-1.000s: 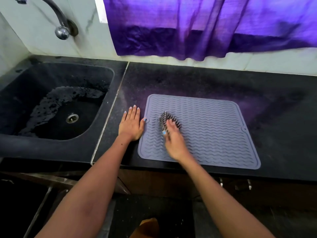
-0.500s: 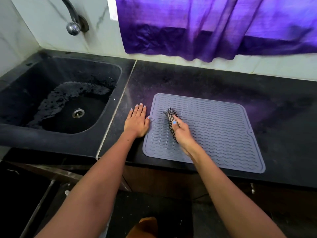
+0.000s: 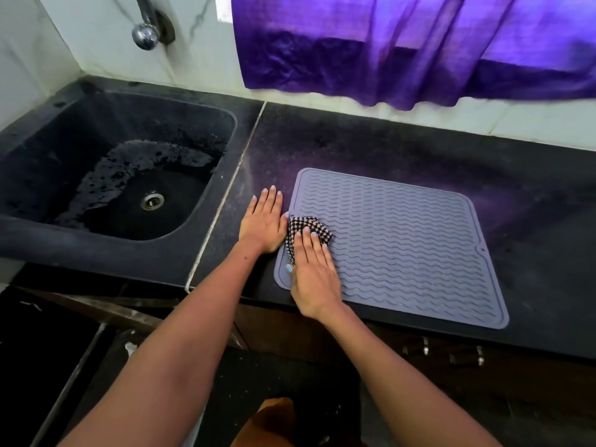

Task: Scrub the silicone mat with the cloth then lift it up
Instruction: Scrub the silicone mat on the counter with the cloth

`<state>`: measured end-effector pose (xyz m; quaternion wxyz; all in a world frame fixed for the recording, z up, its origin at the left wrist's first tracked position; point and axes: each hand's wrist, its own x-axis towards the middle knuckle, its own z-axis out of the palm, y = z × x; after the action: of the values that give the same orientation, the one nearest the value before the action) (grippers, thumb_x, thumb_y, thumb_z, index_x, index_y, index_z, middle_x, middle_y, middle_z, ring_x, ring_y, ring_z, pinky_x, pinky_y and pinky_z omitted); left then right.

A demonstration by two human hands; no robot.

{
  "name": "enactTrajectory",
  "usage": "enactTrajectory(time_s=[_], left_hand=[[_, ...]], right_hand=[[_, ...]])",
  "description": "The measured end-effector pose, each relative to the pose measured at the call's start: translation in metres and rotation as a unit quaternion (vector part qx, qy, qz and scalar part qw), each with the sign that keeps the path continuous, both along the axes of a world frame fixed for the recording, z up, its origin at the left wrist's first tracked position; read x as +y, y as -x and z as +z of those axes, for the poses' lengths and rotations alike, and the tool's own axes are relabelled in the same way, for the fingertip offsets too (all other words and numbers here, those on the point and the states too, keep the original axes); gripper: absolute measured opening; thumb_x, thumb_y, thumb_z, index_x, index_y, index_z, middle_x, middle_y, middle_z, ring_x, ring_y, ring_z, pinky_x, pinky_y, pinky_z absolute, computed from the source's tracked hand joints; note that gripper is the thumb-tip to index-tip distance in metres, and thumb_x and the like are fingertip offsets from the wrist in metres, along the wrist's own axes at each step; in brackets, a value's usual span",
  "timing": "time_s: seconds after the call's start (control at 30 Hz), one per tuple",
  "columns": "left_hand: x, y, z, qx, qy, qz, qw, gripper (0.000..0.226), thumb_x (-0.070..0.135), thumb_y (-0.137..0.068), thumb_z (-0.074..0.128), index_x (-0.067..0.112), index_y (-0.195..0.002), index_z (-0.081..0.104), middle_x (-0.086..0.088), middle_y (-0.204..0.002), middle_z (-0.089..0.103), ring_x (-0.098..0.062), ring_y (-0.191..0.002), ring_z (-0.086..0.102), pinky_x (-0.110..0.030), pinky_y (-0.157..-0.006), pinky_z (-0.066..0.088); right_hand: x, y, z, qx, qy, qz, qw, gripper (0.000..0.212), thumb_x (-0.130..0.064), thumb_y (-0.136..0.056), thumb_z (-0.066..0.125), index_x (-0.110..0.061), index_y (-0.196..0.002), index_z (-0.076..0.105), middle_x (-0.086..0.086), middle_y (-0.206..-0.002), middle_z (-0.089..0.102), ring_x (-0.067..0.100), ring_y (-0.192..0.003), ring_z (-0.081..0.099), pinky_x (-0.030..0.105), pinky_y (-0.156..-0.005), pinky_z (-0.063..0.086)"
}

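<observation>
**Cloth pressed flat on the mat's left edge, scrubbing under way**

Taking the silicone mat [image 3: 403,240] as the landmark and reading left to right: well to its left sat a dark sink [image 3: 29,227], wet around the drain. Just beside the mat's left edge, the left hand [image 3: 263,222] lay flat on the black counter [image 3: 419,146], fingers straight, thumb at the mat's rim, holding nothing. On the mat's left portion the right hand [image 3: 314,269] pressed down with straight fingers on a bunched checked cloth [image 3: 306,230]. The mat itself, grey with wavy ridges, lay flat near the counter's front edge. Above and behind it hung a purple curtain [image 3: 403,43].

The mat looked thin, light and floppy, likely to sag when raised and perhaps to cling to the counter. A corner or the near edge seemed the best place to pinch it.
</observation>
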<state>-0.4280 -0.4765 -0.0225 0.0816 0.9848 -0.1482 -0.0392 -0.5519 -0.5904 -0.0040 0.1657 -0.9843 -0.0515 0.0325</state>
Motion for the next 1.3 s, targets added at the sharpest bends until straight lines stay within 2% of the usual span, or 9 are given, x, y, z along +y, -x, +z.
enactTrajectory(time_s=[0.1, 0.2, 0.5, 0.7, 0.8, 0.93, 1.07, 1.17, 1.3], left_hand=[[0.001, -0.001, 0.002, 0.013, 0.004, -0.002, 1.000, 0.056, 0.035, -0.102, 0.016, 0.009, -0.150, 0.002, -0.007, -0.159, -0.005, -0.019, -0.147, -0.007, -0.036, -0.119, -0.007], [0.002, -0.003, 0.003, 0.023, 0.007, -0.008, 1.000, 0.057, 0.036, -0.102, 0.015, 0.010, -0.150, 0.001, -0.006, -0.159, -0.006, -0.019, -0.147, -0.008, -0.036, -0.119, -0.007], [0.002, -0.002, 0.000, 0.005, 0.002, -0.010, 1.000, 0.057, 0.036, -0.102, 0.015, 0.007, -0.150, 0.002, -0.009, -0.159, -0.004, -0.020, -0.147, -0.006, -0.037, -0.119, -0.005], [0.002, -0.001, 0.000, 0.006, 0.002, -0.010, 1.000, 0.057, 0.036, -0.102, 0.014, 0.008, -0.150, 0.002, -0.008, -0.159, -0.004, -0.020, -0.147, -0.006, -0.037, -0.119, -0.005], [0.002, -0.001, 0.001, 0.005, 0.005, -0.009, 1.000, 0.057, 0.036, -0.102, 0.014, 0.008, -0.150, 0.002, -0.009, -0.159, -0.004, -0.020, -0.147, -0.006, -0.037, -0.119, -0.006], [0.002, 0.000, 0.000, 0.004, 0.014, -0.009, 1.000, 0.058, 0.036, -0.101, 0.015, 0.008, -0.151, 0.002, -0.008, -0.159, -0.004, -0.020, -0.147, -0.006, -0.036, -0.119, -0.006], [0.002, -0.001, -0.001, 0.002, 0.016, -0.006, 1.000, 0.058, 0.037, -0.101, 0.014, 0.008, -0.150, 0.002, -0.008, -0.159, -0.003, -0.019, -0.147, -0.006, -0.036, -0.119, -0.007], [0.001, -0.001, -0.002, -0.005, 0.018, -0.003, 1.000, 0.058, 0.037, -0.101, 0.015, 0.008, -0.151, 0.003, -0.008, -0.159, -0.002, -0.019, -0.147, -0.006, -0.036, -0.119, -0.006], [0.001, -0.002, -0.003, -0.006, 0.018, 0.001, 1.000, 0.059, 0.038, -0.101, 0.016, 0.009, -0.151, 0.004, -0.007, -0.159, -0.002, -0.018, -0.147, -0.005, -0.035, -0.119, -0.007]], right_hand=[[-0.012, -0.011, 0.020, 0.086, -0.272, -0.049, 0.957, 0.051, -0.016, -0.099, 0.036, -0.016, -0.148, 0.019, 0.004, -0.157, 0.015, 0.019, -0.136, 0.031, 0.030, -0.113, 0.022], [-0.031, -0.028, 0.047, 0.076, -0.559, -0.202, 0.801, 0.043, -0.010, -0.098, 0.035, -0.018, -0.140, 0.038, 0.005, -0.147, 0.038, 0.016, -0.119, 0.049, 0.032, -0.101, 0.043], [0.022, 0.008, 0.018, 0.025, -0.069, -0.047, 0.996, 0.072, -0.008, -0.091, 0.045, -0.004, -0.148, 0.002, 0.013, -0.157, -0.002, 0.023, -0.146, -0.002, 0.034, -0.119, -0.004], [0.015, 0.008, 0.023, 0.012, 0.036, 0.029, 0.999, 0.076, -0.011, -0.089, 0.051, -0.004, -0.148, 0.004, 0.014, -0.157, 0.005, 0.023, -0.146, 0.003, 0.032, -0.118, -0.001], [-0.002, -0.011, 0.052, 0.106, -0.192, -0.059, 0.974, 0.045, -0.007, -0.094, 0.042, -0.010, -0.139, 0.039, 0.020, -0.127, 0.055, 0.026, -0.112, 0.055, 0.033, -0.096, 0.043], [-0.034, -0.050, 0.077, 0.069, -0.484, -0.261, 0.833, 0.029, -0.016, -0.098, 0.038, -0.013, -0.091, 0.066, 0.015, -0.092, 0.067, 0.028, -0.085, 0.061, 0.049, -0.080, 0.053], [-0.028, -0.057, 0.065, -0.096, -0.184, -0.161, 0.965, 0.041, -0.005, -0.094, 0.042, -0.010, -0.135, 0.044, 0.014, -0.110, 0.064, 0.027, -0.093, 0.061, 0.040, -0.086, 0.050], [-0.016, -0.051, 0.034, -0.053, -0.047, -0.065, 0.995, 0.062, 0.000, -0.091, 0.043, -0.006, -0.147, 0.018, 0.015, -0.150, 0.030, 0.027, -0.138, 0.032, 0.037, -0.116, 0.022], [-0.004, -0.042, 0.001, -0.033, 0.042, -0.042, 0.998, 0.059, -0.023, -0.099, 0.033, 0.001, -0.147, 0.009, 0.019, -0.155, 0.009, 0.028, -0.146, 0.006, 0.038, -0.118, -0.002]])
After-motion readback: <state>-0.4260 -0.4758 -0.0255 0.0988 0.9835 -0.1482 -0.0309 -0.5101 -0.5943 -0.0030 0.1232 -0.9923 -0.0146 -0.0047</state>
